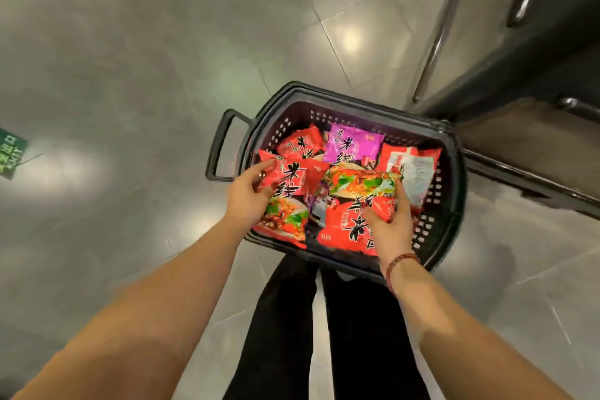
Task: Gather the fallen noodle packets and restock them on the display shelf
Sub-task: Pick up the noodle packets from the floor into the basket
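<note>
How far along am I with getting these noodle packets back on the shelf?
Gathering looks done: packets lie in the basket, none on the visible floor. In hand: left hand grips the left red packet, right hand grips the right red packet. Left: all shelving; no stocked shelf in view.

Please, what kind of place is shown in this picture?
Most likely a shop or supermarket aisle. A plastic shopping basket stands on a glossy tiled floor, full of noodle packets in similar printed wrappers. A green sticker lies on the floor at the left.
</note>
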`<state>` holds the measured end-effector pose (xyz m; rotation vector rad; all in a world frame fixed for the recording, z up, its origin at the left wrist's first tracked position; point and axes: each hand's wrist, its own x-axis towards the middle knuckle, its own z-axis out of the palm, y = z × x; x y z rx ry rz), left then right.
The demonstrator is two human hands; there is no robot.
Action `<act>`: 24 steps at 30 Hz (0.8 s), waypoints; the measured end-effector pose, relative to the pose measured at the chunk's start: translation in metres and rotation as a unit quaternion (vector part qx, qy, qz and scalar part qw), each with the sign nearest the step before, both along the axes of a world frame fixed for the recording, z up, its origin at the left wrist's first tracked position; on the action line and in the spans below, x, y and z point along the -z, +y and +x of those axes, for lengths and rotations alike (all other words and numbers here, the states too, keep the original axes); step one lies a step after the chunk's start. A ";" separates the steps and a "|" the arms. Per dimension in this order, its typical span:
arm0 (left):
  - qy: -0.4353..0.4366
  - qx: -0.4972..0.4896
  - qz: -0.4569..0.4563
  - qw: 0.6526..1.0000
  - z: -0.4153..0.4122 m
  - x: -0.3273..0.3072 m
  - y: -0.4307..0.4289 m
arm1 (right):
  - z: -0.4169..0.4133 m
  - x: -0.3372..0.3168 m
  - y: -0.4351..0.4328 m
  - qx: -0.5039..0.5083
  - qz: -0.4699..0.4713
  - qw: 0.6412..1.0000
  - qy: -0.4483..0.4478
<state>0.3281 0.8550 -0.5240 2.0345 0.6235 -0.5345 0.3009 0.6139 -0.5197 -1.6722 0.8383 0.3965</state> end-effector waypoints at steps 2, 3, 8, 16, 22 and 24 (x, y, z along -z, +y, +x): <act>0.003 0.011 -0.007 1.000 0.004 0.033 -0.004 | 0.000 0.033 0.001 -0.002 -0.014 1.000 0.006; 0.006 0.011 -0.011 1.000 0.004 0.047 -0.007 | 0.000 0.047 0.001 -0.011 -0.026 1.000 0.010; 0.030 0.026 0.006 0.999 0.001 0.108 -0.012 | -0.007 0.104 0.008 -0.053 -0.054 0.997 0.011; -0.088 0.394 0.253 0.879 -0.023 0.158 -0.007 | -0.026 0.149 0.024 -0.330 -0.388 0.860 0.037; -0.083 0.595 0.302 0.740 -0.010 0.171 -0.008 | -0.025 0.167 0.016 -0.565 -0.422 0.705 -0.077; -0.032 0.615 0.333 0.714 -0.008 0.177 -0.008 | -0.022 0.179 0.016 -0.593 -0.412 0.690 -0.052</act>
